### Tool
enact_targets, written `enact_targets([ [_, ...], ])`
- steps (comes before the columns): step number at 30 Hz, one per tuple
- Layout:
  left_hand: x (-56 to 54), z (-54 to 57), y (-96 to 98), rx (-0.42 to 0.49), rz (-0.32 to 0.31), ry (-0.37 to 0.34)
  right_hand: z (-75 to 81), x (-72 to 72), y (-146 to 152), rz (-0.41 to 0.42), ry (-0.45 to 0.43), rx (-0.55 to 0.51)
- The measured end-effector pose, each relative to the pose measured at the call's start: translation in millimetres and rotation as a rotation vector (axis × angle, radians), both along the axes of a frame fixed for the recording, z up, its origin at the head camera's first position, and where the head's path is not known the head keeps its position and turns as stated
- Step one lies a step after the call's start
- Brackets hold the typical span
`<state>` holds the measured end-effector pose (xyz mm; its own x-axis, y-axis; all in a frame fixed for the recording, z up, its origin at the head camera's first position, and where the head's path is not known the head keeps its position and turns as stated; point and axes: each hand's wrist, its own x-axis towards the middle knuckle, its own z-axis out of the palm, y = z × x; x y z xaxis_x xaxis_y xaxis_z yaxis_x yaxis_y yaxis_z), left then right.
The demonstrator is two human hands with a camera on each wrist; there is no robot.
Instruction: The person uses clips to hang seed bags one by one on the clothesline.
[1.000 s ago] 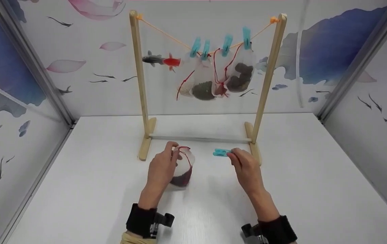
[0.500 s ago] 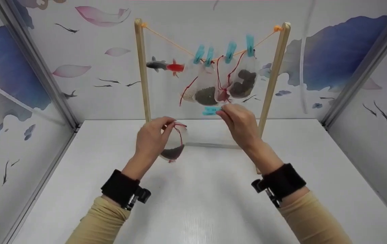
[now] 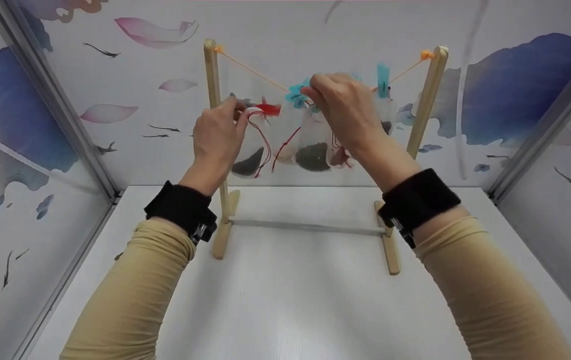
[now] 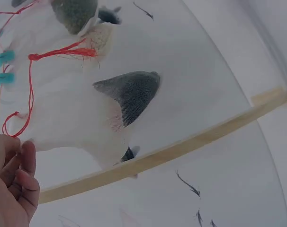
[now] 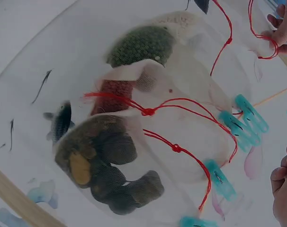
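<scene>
My left hand [image 3: 215, 132] pinches the top of a sheer white mesh drawstring pouch [image 3: 249, 164] with a red cord and dark contents. In the left wrist view this pouch [image 4: 134, 94] hangs from the fingertips, in front of a wooden post. My right hand [image 3: 343, 107] is raised at the cord line, pinching a blue clothespin that overlaps the clipped ones in the head view. Several similar pouches hang from the line by blue clothespins [image 3: 383, 80]; one holds green grains [image 5: 141, 46], another brown lumps [image 5: 110, 165]. The right hand partly hides them in the head view.
A wooden stand with two posts [image 3: 213, 75] carries the sagging orange cord [image 3: 253, 70]. Its low crossbar [image 3: 305, 228] and feet [image 3: 223, 240] rest on the white table [image 3: 285, 305]. Painted panels with metal edge strips enclose the back and sides.
Both hands have risen from near the table to the cord line. The left hand has lifted the pouch beside the left post; the right has brought the clothespin up to the hanging clothespins.
</scene>
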<state>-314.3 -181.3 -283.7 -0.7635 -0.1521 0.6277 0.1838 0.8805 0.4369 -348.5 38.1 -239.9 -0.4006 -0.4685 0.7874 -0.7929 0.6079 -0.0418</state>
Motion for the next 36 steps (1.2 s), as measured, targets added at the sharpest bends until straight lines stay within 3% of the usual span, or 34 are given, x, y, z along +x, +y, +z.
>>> enact_targets([
  [6,-25.6,20.3,7.2,-0.032,0.019,0.007,17.7,-19.1,-18.7,-0.056,0.112,0.148],
  [11,-24.7,27.3,19.6,-0.048,-0.011,-0.008,22.0,-19.2,-22.9,-0.121,0.218,0.241],
  [15,-22.0,27.6,25.1,-0.041,-0.061,0.003,22.4,-19.7,-22.7,-0.144,0.196,0.264],
  [20,-20.0,23.4,26.0,0.039,-0.157,0.028,19.8,-18.6,-22.1,-0.151,0.095,0.280],
  [23,-19.2,19.0,24.6,0.078,-0.205,0.007,16.5,-16.4,-20.9,-0.228,0.065,0.340],
  [28,-15.6,10.4,19.2,0.070,-0.196,0.005,10.6,-13.4,-18.6,-0.321,0.056,0.389],
  [36,-10.2,-15.7,10.9,-0.049,-0.156,0.084,-8.2,-10.5,0.9,-0.269,0.085,0.306],
])
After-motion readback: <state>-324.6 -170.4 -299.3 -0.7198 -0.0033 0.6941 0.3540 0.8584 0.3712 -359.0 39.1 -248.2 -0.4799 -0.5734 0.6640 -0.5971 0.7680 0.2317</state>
